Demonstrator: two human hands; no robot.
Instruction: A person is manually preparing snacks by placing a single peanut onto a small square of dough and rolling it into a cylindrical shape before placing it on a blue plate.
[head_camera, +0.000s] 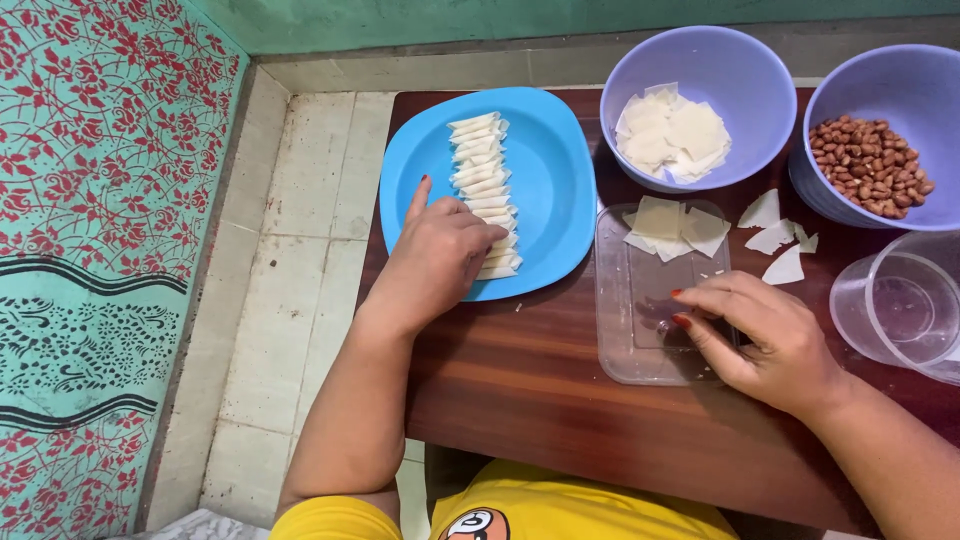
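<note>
On the blue plate (545, 150) lies a neat column of folded pastry rolls (484, 190), and the left hand (435, 255) rests at its near end, fingers curled loosely over the last rolls with the forefinger stretched out; I cannot tell whether it pinches one. Judging by the long row, much of the folding looks done, yet plenty is left: cut wrappers (668, 135) fill the lilac bowl (700, 60), more wrapper pieces (672, 228) lie on the clear plastic lid (640, 345), and scraps (775, 235) sit on the wooden table (520, 370). The right hand (765, 335) presses fingertips down on that lid, holding nothing I can make out. Farther right, a second lilac bowl (900, 75) holds peanuts (868, 165), with a clear empty tub (900, 310) just below it. No package, label or sign shows
</note>
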